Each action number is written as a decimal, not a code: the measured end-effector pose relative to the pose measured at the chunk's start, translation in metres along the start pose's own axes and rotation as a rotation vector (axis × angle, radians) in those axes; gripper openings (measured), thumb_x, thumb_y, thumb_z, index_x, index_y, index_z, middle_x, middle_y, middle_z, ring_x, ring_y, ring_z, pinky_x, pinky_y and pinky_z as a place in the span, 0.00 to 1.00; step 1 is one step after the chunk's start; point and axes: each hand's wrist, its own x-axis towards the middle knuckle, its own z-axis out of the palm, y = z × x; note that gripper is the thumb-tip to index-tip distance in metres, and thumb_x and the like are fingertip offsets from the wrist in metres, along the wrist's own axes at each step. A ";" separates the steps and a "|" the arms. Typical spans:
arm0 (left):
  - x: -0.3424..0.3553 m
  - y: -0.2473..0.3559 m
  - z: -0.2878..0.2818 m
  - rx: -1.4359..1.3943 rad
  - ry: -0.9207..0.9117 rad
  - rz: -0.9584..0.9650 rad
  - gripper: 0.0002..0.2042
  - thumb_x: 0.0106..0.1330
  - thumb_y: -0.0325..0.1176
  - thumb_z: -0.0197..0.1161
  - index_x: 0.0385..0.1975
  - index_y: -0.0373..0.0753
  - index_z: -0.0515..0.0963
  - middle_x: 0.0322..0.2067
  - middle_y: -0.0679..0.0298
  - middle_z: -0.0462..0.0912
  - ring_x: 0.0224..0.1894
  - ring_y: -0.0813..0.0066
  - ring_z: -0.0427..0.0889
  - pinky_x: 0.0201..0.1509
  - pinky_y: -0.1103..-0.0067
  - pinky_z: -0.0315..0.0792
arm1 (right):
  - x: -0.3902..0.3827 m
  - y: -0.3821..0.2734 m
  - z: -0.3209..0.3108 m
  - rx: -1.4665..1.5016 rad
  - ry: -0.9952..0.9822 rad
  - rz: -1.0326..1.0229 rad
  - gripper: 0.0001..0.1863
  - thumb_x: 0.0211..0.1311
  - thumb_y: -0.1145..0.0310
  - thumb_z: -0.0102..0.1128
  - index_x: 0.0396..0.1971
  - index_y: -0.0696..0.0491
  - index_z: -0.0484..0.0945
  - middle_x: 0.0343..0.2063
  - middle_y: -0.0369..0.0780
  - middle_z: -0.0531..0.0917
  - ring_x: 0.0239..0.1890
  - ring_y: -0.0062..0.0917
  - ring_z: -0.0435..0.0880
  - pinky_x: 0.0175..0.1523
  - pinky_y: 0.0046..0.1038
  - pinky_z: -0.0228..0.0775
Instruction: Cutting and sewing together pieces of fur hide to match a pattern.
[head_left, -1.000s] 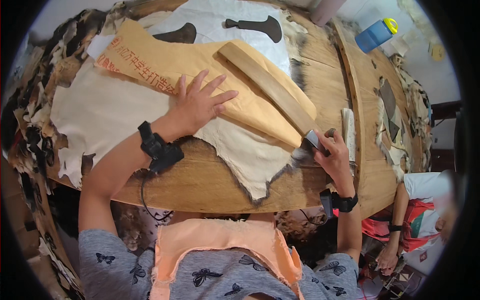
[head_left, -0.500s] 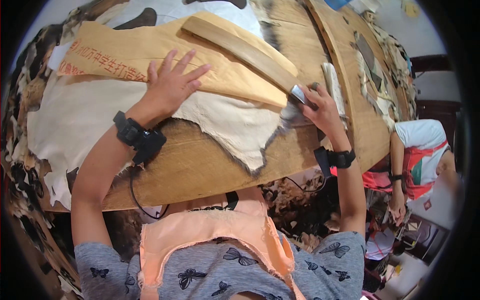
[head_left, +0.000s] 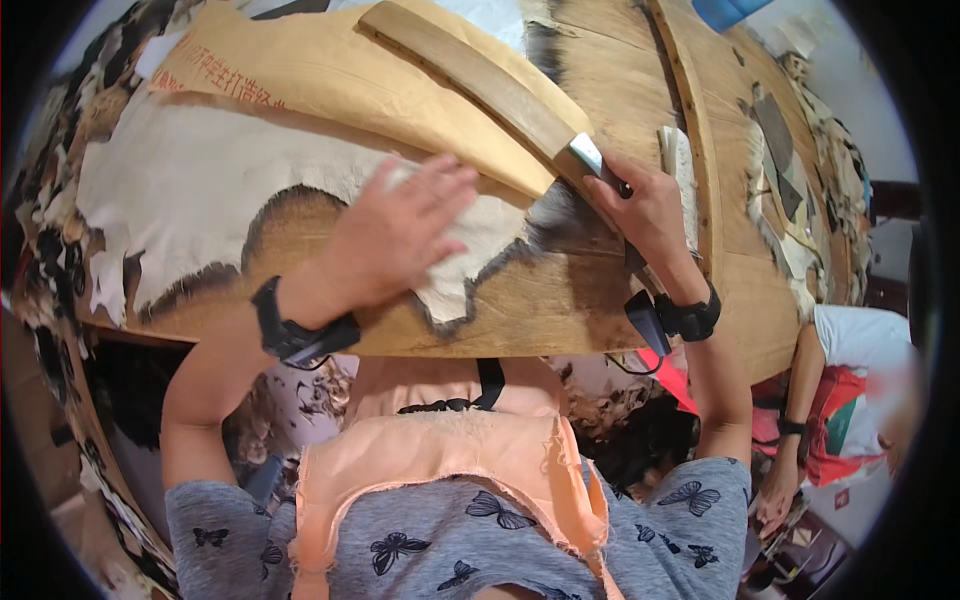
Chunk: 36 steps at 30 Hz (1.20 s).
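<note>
Left hand point(head_left: 405, 235) flat, fingers spread; right hand point(head_left: 640, 205) clenched, wrist bent

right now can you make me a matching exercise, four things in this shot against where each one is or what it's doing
Things:
1. left hand
2. right hand
3. tan paper pattern
4. wooden straightedge

Places or states:
A. lies across the top of the paper pattern, slanting toward the right hand
B. pressed flat on the pale hide, fingers spread
C. spread over the far part of the hide
D. closed on a metal blade at the hide's dark furry edge

Pairs: 1-B, 2-D, 3-C, 4-A
</note>
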 end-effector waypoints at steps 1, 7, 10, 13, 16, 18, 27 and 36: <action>0.000 0.015 0.006 -0.048 -0.004 0.052 0.26 0.66 0.47 0.47 0.60 0.38 0.62 0.64 0.59 0.57 0.67 0.61 0.52 0.65 0.54 0.48 | 0.000 0.002 -0.002 -0.050 -0.029 -0.040 0.17 0.49 0.64 0.65 0.41 0.51 0.79 0.21 0.42 0.75 0.23 0.34 0.76 0.30 0.32 0.68; 0.007 0.064 0.025 -0.187 0.059 -0.039 0.32 0.62 0.52 0.50 0.59 0.33 0.60 0.64 0.56 0.56 0.67 0.59 0.53 0.64 0.54 0.48 | -0.006 0.011 -0.004 -0.066 -0.072 -0.081 0.20 0.50 0.65 0.64 0.46 0.49 0.77 0.25 0.44 0.72 0.29 0.37 0.75 0.34 0.35 0.67; 0.006 0.073 0.030 -0.151 0.099 -0.076 0.32 0.61 0.53 0.49 0.59 0.33 0.61 0.64 0.57 0.56 0.67 0.60 0.53 0.64 0.54 0.48 | -0.003 0.009 -0.011 -0.243 0.032 -0.291 0.17 0.49 0.70 0.63 0.43 0.51 0.77 0.26 0.44 0.73 0.31 0.39 0.74 0.37 0.37 0.67; 0.004 0.080 0.034 -0.142 0.130 -0.085 0.33 0.60 0.55 0.49 0.58 0.34 0.62 0.63 0.57 0.57 0.66 0.61 0.54 0.64 0.54 0.49 | 0.002 -0.009 -0.015 0.044 0.033 -0.371 0.13 0.47 0.74 0.61 0.36 0.54 0.77 0.27 0.43 0.73 0.33 0.40 0.73 0.40 0.37 0.66; 0.000 0.088 0.039 -0.136 0.121 -0.099 0.34 0.59 0.57 0.49 0.57 0.34 0.64 0.62 0.57 0.60 0.65 0.62 0.56 0.64 0.55 0.50 | 0.008 -0.041 -0.005 0.301 -0.169 -0.440 0.09 0.45 0.74 0.60 0.30 0.56 0.75 0.27 0.43 0.74 0.34 0.41 0.73 0.40 0.36 0.67; -0.003 0.094 0.043 -0.153 0.129 -0.088 0.35 0.58 0.58 0.49 0.57 0.35 0.65 0.60 0.58 0.63 0.64 0.64 0.58 0.64 0.58 0.51 | 0.015 -0.048 0.009 0.270 -0.236 -0.508 0.09 0.45 0.75 0.60 0.29 0.56 0.74 0.28 0.43 0.74 0.35 0.41 0.73 0.40 0.36 0.67; -0.009 0.102 0.039 -0.211 0.185 -0.092 0.31 0.56 0.51 0.55 0.55 0.36 0.66 0.59 0.60 0.65 0.63 0.66 0.59 0.64 0.61 0.51 | 0.034 -0.017 0.009 0.478 -0.496 -0.063 0.07 0.46 0.74 0.59 0.27 0.59 0.72 0.28 0.44 0.77 0.29 0.39 0.76 0.35 0.33 0.69; -0.010 0.096 0.033 -0.239 0.123 -0.086 0.30 0.56 0.46 0.58 0.56 0.36 0.65 0.61 0.59 0.63 0.63 0.62 0.59 0.64 0.61 0.51 | -0.009 0.018 -0.025 -0.184 -0.291 -0.197 0.22 0.44 0.62 0.67 0.34 0.60 0.70 0.32 0.51 0.75 0.37 0.46 0.73 0.42 0.40 0.66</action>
